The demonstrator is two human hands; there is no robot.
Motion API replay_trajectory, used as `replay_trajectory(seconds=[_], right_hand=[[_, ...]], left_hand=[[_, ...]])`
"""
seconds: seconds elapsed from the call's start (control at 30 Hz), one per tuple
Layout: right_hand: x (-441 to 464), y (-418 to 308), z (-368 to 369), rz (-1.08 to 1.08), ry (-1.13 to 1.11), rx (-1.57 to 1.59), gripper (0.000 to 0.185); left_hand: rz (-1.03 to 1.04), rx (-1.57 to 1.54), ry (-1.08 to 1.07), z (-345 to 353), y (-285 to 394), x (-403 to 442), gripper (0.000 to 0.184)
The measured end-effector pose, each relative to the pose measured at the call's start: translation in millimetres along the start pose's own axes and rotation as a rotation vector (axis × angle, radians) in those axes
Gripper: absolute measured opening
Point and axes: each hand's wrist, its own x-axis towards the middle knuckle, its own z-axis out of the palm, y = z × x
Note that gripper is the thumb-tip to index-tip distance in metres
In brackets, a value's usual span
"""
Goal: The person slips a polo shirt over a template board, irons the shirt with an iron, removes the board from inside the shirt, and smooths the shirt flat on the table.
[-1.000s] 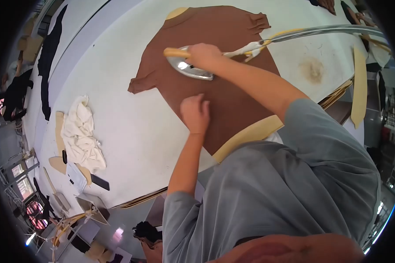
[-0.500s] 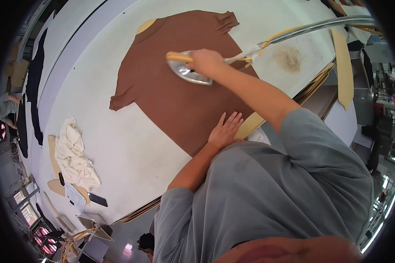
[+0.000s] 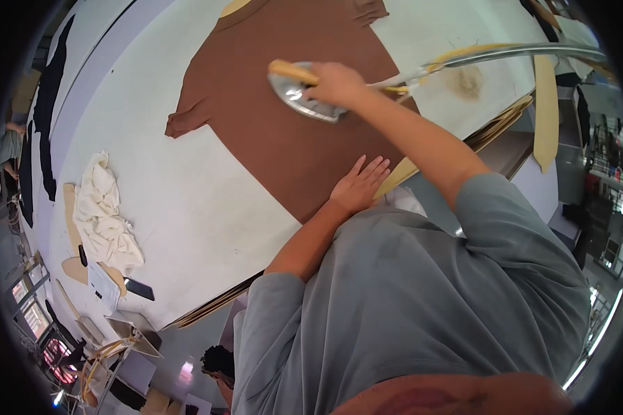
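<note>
A brown short-sleeved garment (image 3: 256,138) lies spread on the white table (image 3: 194,228), with a yellow board (image 3: 399,176) showing at its lower edge and at the neck. My right hand (image 3: 336,86) is closed round the wooden handle of a silver iron (image 3: 295,97), which is over the middle of the garment. From the iron's rear a cable and hose run off to the right. My left hand (image 3: 359,185) lies flat, fingers spread, on the garment's lower edge near my body.
A crumpled white cloth (image 3: 102,214) lies at the left, near a phone (image 3: 139,288) and papers (image 3: 104,285). A metal tube (image 3: 519,51) crosses the upper right. Dark cloth strips (image 3: 47,117) lie far left. Another person's head (image 3: 218,361) shows below the table edge.
My left hand has come down from above the garment's left side to lie flat at its lower edge, fingers now spread. The iron stays in my right hand, and the view has shifted.
</note>
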Motion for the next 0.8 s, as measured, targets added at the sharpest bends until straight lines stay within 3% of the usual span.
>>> replay_trajectory(seconds=[0.03,0.13,0.17,0.23,0.3,0.4,0.5,0.57,0.63,0.67,0.73,0.8], right_hand=[[-2,-15,28,-0.151,-0.031,-0.036,0.048],[-31,-77,62,-0.336,-0.229,-0.142,0.037],[-40,-84,72,-0.478,-0.170,-0.143,0.034],[-50,-91,82,-0.551,-0.230,-0.191,0.034],[-61,-79,74,-0.545,-0.239,-0.235,0.034],[-55,-25,54,-0.531,-0.176,-0.310,0.032],[-38,54,8,-0.527,-0.094,-0.368,0.037],[-25,105,-21,-0.578,-0.054,-0.413,0.040],[-22,142,-47,-0.602,-0.017,-0.430,0.031],[-6,156,-54,-0.704,-0.118,-0.380,0.038],[0,187,-57,-0.817,-0.107,-0.354,0.035],[-13,184,-55,-0.850,-0.094,-0.346,0.035]], left_hand=[[-0.014,0.000,-0.035,-1,2,1,0.076],[-0.076,-0.089,-0.092,3,16,4,0.074],[-0.144,-0.172,-0.117,6,19,3,0.073],[-0.292,-0.337,-0.177,11,23,-2,0.071],[-0.217,-0.187,-0.104,14,21,-2,0.070],[0.004,0.223,0.102,19,21,-3,0.066],[-0.062,0.069,0.127,2,30,10,0.064],[-0.245,-0.185,0.156,-1,35,33,0.065],[-0.493,-0.091,0.149,-20,56,82,0.058],[-0.519,-0.080,0.140,-16,63,104,0.058],[-0.694,0.037,0.216,-8,77,134,0.059],[-0.687,0.025,0.221,2,83,129,0.059]])
